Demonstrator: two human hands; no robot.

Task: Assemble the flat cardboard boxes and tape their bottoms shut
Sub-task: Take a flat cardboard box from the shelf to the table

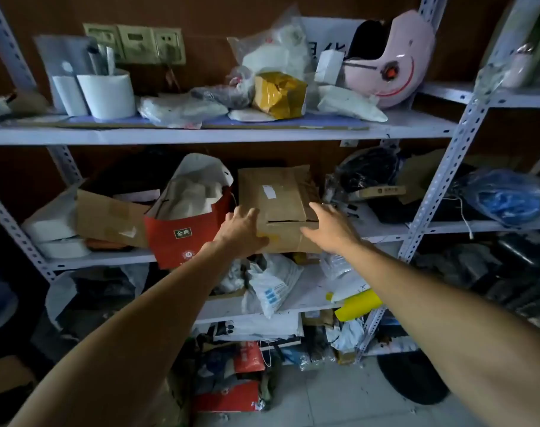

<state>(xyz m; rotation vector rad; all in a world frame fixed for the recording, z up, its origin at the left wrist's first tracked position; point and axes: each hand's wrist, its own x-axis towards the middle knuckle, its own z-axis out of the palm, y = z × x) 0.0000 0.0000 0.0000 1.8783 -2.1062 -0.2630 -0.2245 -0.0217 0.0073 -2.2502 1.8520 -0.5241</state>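
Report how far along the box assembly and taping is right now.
Done: nothing visible; no assembled or freshly taped box shows. In hand: the left hand and right hand are on the front of a flattened cardboard box on the middle shelf, apparently to pull it out. Left: take it down, open it up, tape its bottom. No tape roll can be made out.

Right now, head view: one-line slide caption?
Both hands, left hand and right hand, reach a cardboard box on the cluttered shelf.
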